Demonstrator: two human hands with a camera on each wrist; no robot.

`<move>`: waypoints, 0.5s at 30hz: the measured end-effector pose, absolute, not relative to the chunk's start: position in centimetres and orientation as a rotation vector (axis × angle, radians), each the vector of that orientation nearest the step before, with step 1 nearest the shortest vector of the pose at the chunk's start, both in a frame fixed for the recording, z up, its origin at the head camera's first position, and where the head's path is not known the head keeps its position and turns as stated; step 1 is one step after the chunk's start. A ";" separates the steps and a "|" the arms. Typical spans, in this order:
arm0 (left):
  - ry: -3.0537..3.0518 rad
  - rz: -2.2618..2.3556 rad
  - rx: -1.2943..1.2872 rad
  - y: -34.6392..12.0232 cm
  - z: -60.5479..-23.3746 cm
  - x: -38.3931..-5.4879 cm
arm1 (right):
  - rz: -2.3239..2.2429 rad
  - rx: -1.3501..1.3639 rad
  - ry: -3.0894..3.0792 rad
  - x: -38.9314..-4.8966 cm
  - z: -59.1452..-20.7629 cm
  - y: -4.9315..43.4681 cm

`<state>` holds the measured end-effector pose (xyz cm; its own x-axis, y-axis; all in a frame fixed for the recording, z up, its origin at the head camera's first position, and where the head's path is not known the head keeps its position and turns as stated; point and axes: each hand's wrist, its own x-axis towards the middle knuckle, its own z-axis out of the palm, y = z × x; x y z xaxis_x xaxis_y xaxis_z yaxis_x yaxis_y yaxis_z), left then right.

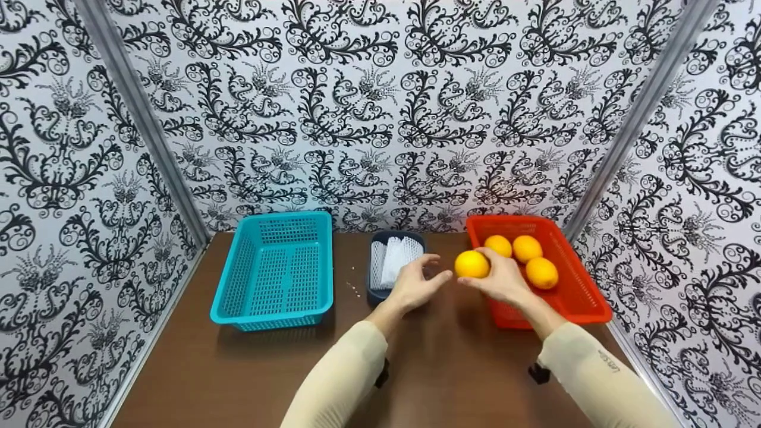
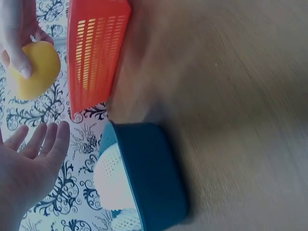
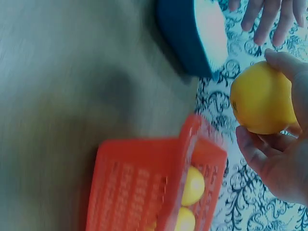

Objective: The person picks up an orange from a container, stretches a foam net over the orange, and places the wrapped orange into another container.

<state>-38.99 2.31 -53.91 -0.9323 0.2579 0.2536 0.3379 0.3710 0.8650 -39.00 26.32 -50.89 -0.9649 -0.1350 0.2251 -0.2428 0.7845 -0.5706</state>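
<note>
My right hand (image 1: 502, 278) grips an orange (image 1: 472, 264) between thumb and fingers, above the left edge of the red basket (image 1: 585, 285). In the right wrist view the same orange (image 3: 262, 98) is held clear of the table. My left hand (image 1: 416, 282) holds nothing; its fingers are parted and loosely bent toward the orange, with a gap between. Beneath and beside it stands a small dark blue bin (image 1: 376, 297) with white foam mesh sleeves (image 1: 397, 258) in it. Several more oranges (image 1: 541, 273) lie in the red basket.
A turquoise basket (image 1: 324, 273) with nothing visible inside stands at the left on the brown table (image 1: 250, 380). Small white specks (image 1: 354, 290) lie between it and the bin. Patterned walls (image 1: 357, 119) enclose the back and both sides.
</note>
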 end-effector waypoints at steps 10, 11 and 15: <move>-2.488 -1.768 -0.522 0.2 -54.2 -38.6 | 1.212 0.440 -2.725 -39.0 -52.3 22.4; -2.484 -1.776 -0.525 0.0 -54.4 -38.5 | 1.245 0.450 -2.714 -39.0 -52.5 21.9; -2.464 -1.813 -0.527 -1.1 -55.0 -38.3 | 1.409 0.501 -2.653 -38.7 -53.8 20.1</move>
<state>-38.32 -1.09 -55.01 -0.9417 0.2474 0.2279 0.2913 0.2606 0.9205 -38.74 20.06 -53.77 -0.9413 -0.2415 0.2360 -0.3308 0.5188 -0.7883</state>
